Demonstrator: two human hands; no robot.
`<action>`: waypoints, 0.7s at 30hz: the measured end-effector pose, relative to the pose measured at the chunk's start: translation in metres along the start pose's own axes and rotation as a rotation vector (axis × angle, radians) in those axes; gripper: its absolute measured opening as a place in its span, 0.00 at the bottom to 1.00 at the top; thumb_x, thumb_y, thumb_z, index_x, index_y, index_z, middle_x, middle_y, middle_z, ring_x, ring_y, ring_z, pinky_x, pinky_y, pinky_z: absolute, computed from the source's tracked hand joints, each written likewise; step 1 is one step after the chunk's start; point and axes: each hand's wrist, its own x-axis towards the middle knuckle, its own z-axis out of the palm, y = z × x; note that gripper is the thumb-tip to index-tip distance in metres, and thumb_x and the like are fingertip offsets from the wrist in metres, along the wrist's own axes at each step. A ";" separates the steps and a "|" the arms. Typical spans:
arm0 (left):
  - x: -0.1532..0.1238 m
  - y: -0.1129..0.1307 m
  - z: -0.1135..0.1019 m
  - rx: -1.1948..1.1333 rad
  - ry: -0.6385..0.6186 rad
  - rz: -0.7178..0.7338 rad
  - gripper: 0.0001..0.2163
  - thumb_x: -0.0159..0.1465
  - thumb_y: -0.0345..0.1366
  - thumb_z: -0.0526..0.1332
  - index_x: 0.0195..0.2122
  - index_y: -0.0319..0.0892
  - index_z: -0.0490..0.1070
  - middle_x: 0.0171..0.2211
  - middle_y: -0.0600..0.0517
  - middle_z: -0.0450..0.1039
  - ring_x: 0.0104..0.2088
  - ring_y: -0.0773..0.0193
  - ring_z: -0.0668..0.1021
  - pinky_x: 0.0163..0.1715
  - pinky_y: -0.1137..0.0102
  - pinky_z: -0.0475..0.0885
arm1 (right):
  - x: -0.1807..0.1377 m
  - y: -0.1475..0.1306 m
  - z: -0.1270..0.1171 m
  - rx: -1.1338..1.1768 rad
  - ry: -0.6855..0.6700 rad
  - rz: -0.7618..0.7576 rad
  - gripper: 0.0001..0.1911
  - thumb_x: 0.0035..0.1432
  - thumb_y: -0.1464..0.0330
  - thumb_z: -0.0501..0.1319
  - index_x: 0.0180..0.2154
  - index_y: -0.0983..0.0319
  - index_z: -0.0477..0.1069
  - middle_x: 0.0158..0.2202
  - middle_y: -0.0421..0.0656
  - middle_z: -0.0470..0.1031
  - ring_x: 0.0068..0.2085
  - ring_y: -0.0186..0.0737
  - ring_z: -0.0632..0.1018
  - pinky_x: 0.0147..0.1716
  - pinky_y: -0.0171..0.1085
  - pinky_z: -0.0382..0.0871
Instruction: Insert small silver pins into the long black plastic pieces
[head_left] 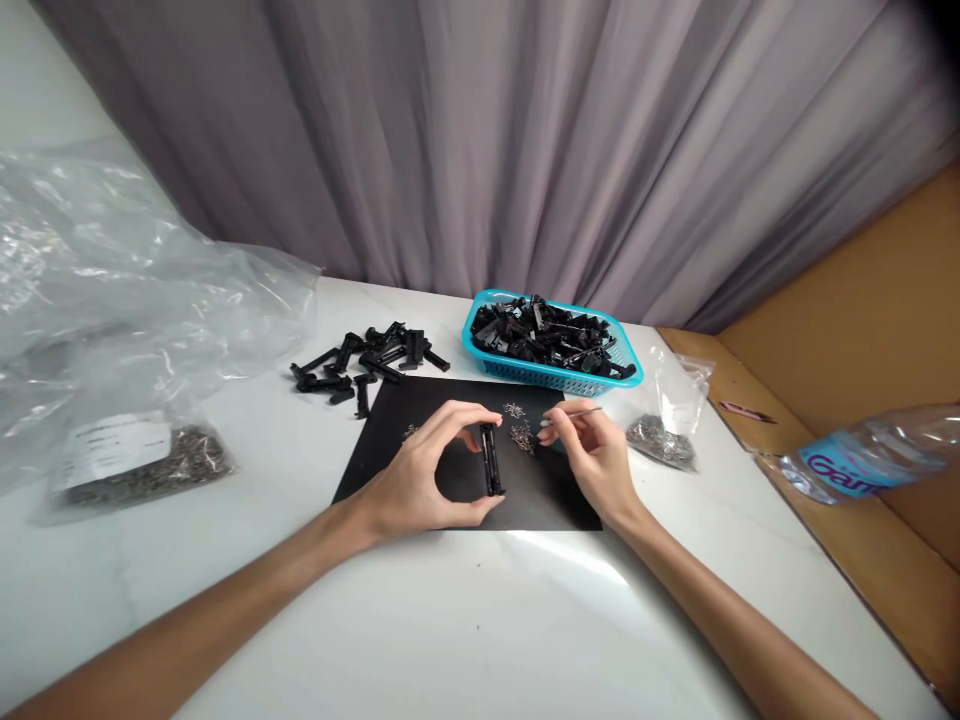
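Neighbouring right hand: basket, bag

Pieces heaped on my mat, basket behind
Loose parts lie left of the basket, a bag right.

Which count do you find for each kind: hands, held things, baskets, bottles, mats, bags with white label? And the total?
Left hand and right hand: 2
Held black part and thin tool: 2
Basket: 1
Bottle: 1
Black mat: 1
Left bag and right bag: 2
Total: 9
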 end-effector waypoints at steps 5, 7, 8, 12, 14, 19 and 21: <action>0.000 -0.006 0.006 -0.158 0.059 0.072 0.35 0.55 0.33 0.74 0.62 0.46 0.63 0.57 0.42 0.70 0.49 0.55 0.79 0.46 0.60 0.82 | -0.007 -0.006 0.008 0.081 -0.052 0.027 0.14 0.69 0.58 0.62 0.38 0.62 0.76 0.36 0.43 0.77 0.32 0.39 0.83 0.35 0.39 0.81; 0.001 -0.008 0.007 -0.173 0.067 0.103 0.34 0.55 0.32 0.74 0.62 0.45 0.63 0.57 0.41 0.69 0.53 0.52 0.78 0.47 0.60 0.82 | -0.008 -0.007 0.009 0.110 -0.063 0.029 0.13 0.69 0.59 0.63 0.37 0.62 0.77 0.37 0.44 0.77 0.32 0.39 0.83 0.35 0.40 0.82; 0.001 -0.008 0.007 -0.169 0.070 0.117 0.34 0.55 0.32 0.74 0.62 0.45 0.63 0.57 0.41 0.69 0.54 0.51 0.77 0.47 0.60 0.82 | -0.008 -0.008 0.009 0.122 -0.066 0.028 0.12 0.68 0.59 0.63 0.37 0.61 0.77 0.37 0.44 0.77 0.32 0.39 0.83 0.35 0.40 0.82; -0.001 -0.009 0.005 -0.095 0.061 0.133 0.34 0.56 0.32 0.73 0.63 0.45 0.64 0.57 0.42 0.70 0.53 0.52 0.78 0.49 0.60 0.81 | -0.007 -0.008 0.007 0.142 -0.112 0.020 0.11 0.68 0.61 0.64 0.38 0.61 0.78 0.38 0.44 0.77 0.34 0.40 0.84 0.37 0.40 0.83; -0.002 -0.008 0.004 -0.038 0.053 0.118 0.34 0.56 0.32 0.74 0.62 0.45 0.63 0.57 0.42 0.71 0.50 0.53 0.80 0.49 0.59 0.81 | -0.008 -0.008 0.007 0.150 -0.162 0.023 0.11 0.68 0.61 0.64 0.39 0.61 0.78 0.40 0.45 0.77 0.35 0.40 0.85 0.39 0.40 0.83; -0.003 -0.006 0.002 0.037 0.046 0.116 0.35 0.56 0.33 0.73 0.63 0.45 0.62 0.57 0.43 0.72 0.48 0.55 0.81 0.50 0.59 0.79 | -0.012 -0.010 0.010 0.188 -0.236 0.055 0.10 0.67 0.61 0.65 0.42 0.61 0.78 0.44 0.46 0.76 0.39 0.42 0.85 0.42 0.41 0.82; -0.003 -0.004 0.001 0.061 0.044 0.120 0.35 0.57 0.34 0.73 0.63 0.46 0.62 0.57 0.43 0.72 0.48 0.55 0.81 0.50 0.60 0.79 | -0.013 -0.011 0.010 0.189 -0.248 0.074 0.11 0.67 0.60 0.65 0.42 0.61 0.79 0.44 0.47 0.77 0.40 0.43 0.85 0.43 0.42 0.82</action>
